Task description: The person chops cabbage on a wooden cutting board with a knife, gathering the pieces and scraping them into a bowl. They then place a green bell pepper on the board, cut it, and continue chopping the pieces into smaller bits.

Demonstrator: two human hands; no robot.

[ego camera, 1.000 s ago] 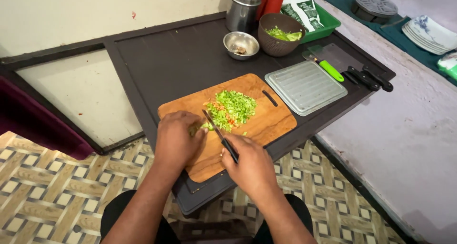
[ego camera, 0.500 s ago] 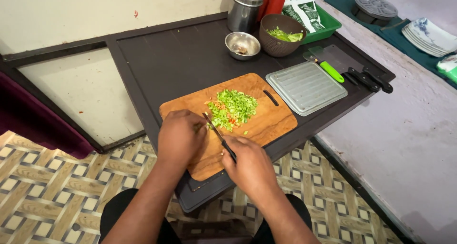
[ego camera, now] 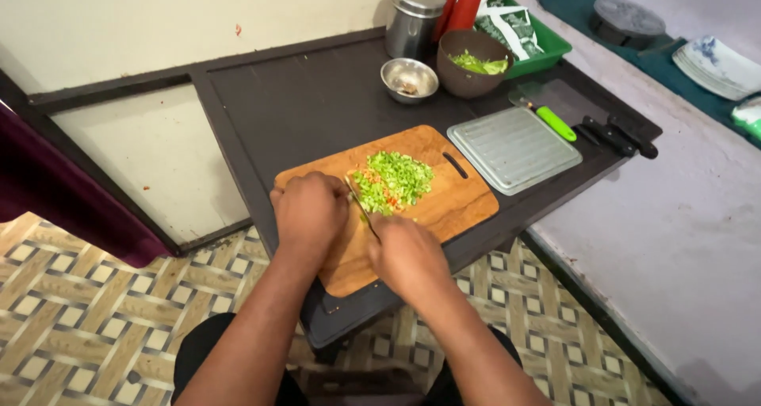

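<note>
Knife (ego camera: 361,208) sits gripped in your right hand (ego camera: 406,255), blade at chopped greens (ego camera: 394,180) on cutting board (ego camera: 468,200); left hand (ego camera: 309,212) curled, fingertips pressing beside blade.

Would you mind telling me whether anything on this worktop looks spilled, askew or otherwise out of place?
Nothing stands out. The chopped greens sit heaped on the wooden cutting board, none spilled onto the dark worktop. The right hand holds the knife beside the left hand.
</note>
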